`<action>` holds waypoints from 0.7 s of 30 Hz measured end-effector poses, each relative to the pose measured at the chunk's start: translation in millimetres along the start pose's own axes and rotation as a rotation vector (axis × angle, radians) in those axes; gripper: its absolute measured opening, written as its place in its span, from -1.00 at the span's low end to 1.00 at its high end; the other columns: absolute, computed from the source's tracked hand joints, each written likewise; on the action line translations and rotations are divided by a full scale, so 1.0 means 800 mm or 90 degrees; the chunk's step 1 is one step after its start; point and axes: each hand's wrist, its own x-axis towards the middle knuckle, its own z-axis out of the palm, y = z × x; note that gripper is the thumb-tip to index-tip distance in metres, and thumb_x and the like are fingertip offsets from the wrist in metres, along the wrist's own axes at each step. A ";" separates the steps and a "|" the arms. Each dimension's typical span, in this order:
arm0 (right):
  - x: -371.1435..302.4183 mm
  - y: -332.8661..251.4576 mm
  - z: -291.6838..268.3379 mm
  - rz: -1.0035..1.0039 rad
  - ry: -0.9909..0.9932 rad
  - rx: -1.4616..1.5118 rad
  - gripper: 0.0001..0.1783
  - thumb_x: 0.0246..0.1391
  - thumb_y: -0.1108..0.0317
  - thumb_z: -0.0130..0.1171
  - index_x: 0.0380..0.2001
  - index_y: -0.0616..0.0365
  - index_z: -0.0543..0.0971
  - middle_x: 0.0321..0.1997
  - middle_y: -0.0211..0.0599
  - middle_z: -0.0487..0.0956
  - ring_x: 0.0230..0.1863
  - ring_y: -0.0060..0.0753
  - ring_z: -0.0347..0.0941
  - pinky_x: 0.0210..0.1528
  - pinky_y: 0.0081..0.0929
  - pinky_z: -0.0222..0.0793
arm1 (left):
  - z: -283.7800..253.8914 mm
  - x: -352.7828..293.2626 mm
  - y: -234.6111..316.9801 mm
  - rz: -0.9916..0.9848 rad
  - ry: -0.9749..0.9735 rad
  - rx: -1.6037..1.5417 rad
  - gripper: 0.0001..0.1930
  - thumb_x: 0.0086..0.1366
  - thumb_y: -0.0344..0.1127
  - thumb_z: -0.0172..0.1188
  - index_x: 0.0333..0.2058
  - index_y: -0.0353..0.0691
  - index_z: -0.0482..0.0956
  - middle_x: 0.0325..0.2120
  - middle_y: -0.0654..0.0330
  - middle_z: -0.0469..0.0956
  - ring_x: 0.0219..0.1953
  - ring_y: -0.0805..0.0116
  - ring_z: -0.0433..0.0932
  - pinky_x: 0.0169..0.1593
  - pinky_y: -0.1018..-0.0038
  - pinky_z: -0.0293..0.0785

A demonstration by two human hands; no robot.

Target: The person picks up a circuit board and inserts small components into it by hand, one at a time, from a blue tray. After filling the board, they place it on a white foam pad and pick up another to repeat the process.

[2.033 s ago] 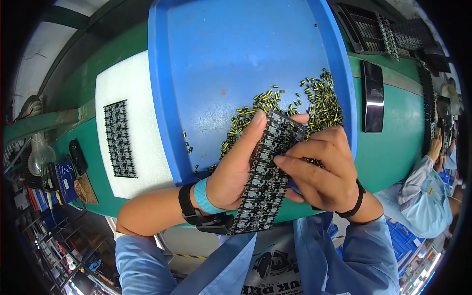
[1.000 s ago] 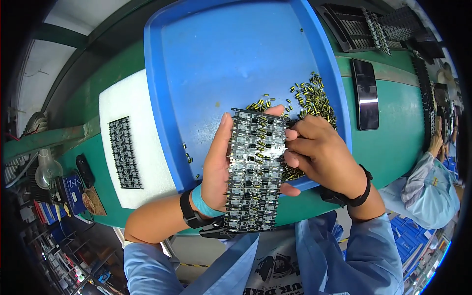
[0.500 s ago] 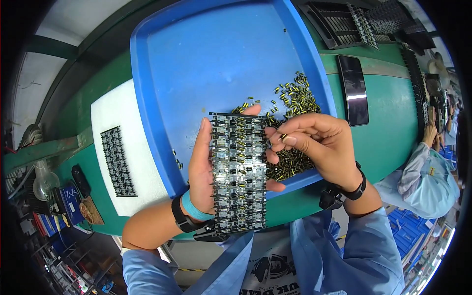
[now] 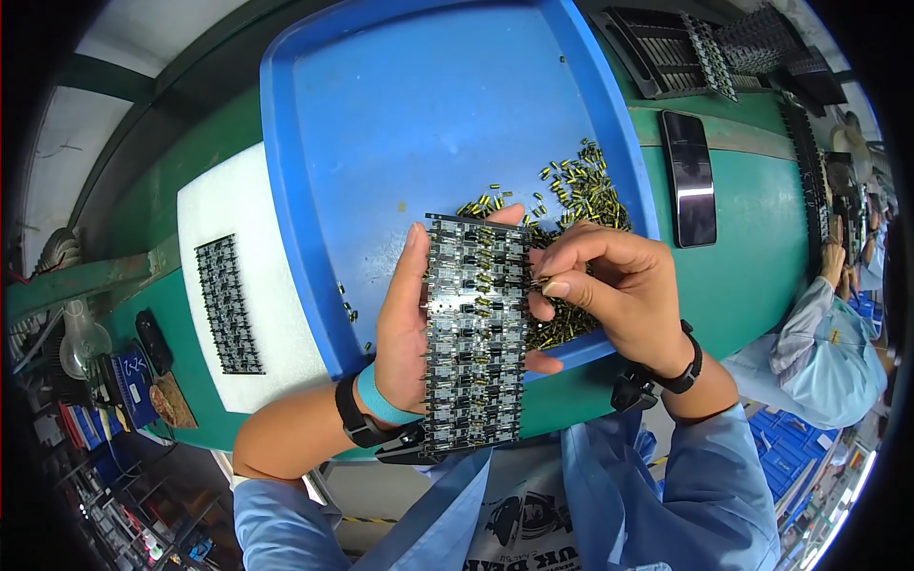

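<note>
Left hand (image 4: 405, 324) cradles the black circuit panel (image 4: 474, 333) flat over the blue tray (image 4: 314, 285) w/ fingers behind for support, so right hand (image 4: 619, 295), pinching a small capacitor (image 4: 539, 280), can seat it.

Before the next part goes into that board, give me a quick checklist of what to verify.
1. Long black circuit board panel supported by the left hand: ok, fingers wrap its edges.
2. Right hand at the panel's right edge: ok, fingertips pinched there.
3. Part in that pinch: cannot tell, too small.
4. Pile of small black-and-yellow components within reach in the blue plastic tray: ok.
5. Empty holes left on the panel: cannot tell.
</note>
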 end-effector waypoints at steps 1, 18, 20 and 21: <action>0.000 0.000 0.000 0.000 -0.002 -0.003 -0.85 0.26 0.55 0.35 -0.11 0.29 0.72 -0.22 -0.34 0.72 -0.31 -0.67 0.45 -0.19 -0.61 0.37 | -0.001 0.000 0.000 0.001 0.000 0.000 -0.14 0.56 0.41 -0.39 0.57 -0.10 -0.03 0.16 -0.10 0.51 0.13 0.00 0.60 0.03 -0.36 0.66; 0.005 -0.014 0.011 -0.236 -0.043 -0.316 -0.81 0.06 0.49 0.50 -0.23 0.16 0.75 -0.27 -0.36 0.64 -0.25 -0.39 0.47 -0.17 -0.42 0.34 | 0.007 -0.003 -0.001 -0.015 0.038 0.052 -0.19 0.56 0.41 -0.33 0.51 -0.06 0.18 0.18 0.07 0.53 0.07 0.13 0.64 0.06 -0.16 0.70; 0.002 -0.018 0.019 -0.263 -0.053 -0.337 -0.78 0.00 0.49 0.52 -0.24 0.14 0.75 -0.27 -0.36 0.63 -0.24 -0.33 0.46 -0.17 -0.39 0.34 | 0.008 -0.001 -0.003 -0.008 0.019 0.076 -0.21 0.58 0.38 -0.32 0.49 -0.09 0.22 0.16 0.09 0.55 0.06 0.17 0.64 0.10 -0.03 0.71; 0.000 -0.020 0.023 -0.293 -0.061 -0.362 -0.75 -0.06 0.48 0.54 -0.24 0.13 0.76 -0.26 -0.35 0.62 -0.24 -0.27 0.46 -0.17 -0.35 0.33 | 0.009 -0.001 -0.005 -0.006 0.022 0.074 -0.21 0.58 0.38 -0.32 0.49 -0.09 0.22 0.16 0.09 0.55 0.06 0.17 0.64 0.10 -0.03 0.71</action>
